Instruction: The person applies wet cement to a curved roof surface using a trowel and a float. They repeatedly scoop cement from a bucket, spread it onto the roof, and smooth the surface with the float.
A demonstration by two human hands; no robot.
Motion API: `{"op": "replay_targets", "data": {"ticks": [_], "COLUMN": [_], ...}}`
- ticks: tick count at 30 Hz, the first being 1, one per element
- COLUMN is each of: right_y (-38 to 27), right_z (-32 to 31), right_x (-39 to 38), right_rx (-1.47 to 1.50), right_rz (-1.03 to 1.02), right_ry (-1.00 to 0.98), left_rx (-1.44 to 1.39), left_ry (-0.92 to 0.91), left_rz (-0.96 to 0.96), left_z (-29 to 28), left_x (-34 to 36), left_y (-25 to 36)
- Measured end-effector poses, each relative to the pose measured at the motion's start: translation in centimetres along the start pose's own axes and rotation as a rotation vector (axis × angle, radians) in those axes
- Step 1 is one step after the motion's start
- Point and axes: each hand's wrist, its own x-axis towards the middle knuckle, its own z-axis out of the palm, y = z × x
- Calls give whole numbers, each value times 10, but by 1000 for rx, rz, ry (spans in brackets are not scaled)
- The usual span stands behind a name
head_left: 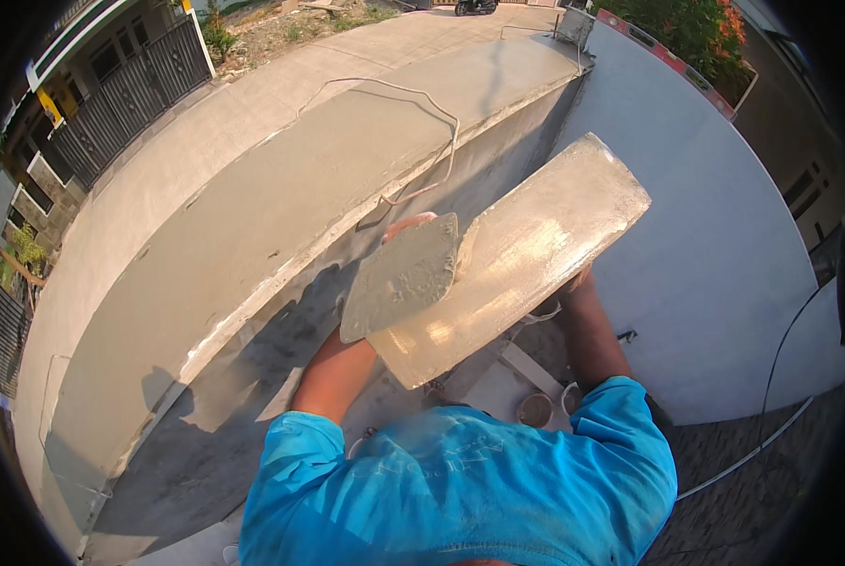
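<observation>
In my left hand (408,226) is a trowel with a broad grey blade (404,280) smeared with mortar. Behind the blade the hand is mostly hidden; a few fingers show past its upper edge. My right hand (581,277) grips a long rectangular plastering float (526,264) from beneath, largely covered by it. Wet, pale mortar shines on the float's face. The trowel blade overlaps the float's left end, its ragged edge beside a small ridge of mortar there. Both tools are raised in front of my chest.
A wide, curving wall top (253,198) of smooth grey plaster crosses ahead and left, with a bent wire (446,113) over its edge. To the right stands a pale blue-grey wall (696,236). Below are a round container (536,410) and a board (530,370).
</observation>
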Motion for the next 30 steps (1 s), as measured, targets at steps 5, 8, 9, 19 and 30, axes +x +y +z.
{"op": "replay_targets", "data": {"ticks": [5, 8, 9, 19, 30], "right_y": [1, -2, -1, 0, -2], "right_z": [-14, -21, -22, -24, -2], "right_x": [3, 0, 1, -1, 17], "right_rx": [-61, -90, -97, -131, -93], "right_rz": [-3, -6, -10, -44, -45], "right_ry": [5, 11, 17, 29, 31], "left_rx": [40, 124, 165, 520, 816], "left_ry": [10, 41, 59, 176, 129], "left_rz": [31, 52, 59, 29, -277], "left_z": [4, 6, 6, 16, -19], "left_x": [-8, -15, -18, -111, -215], "left_y": [-2, -4, -5, -12, 47]}}
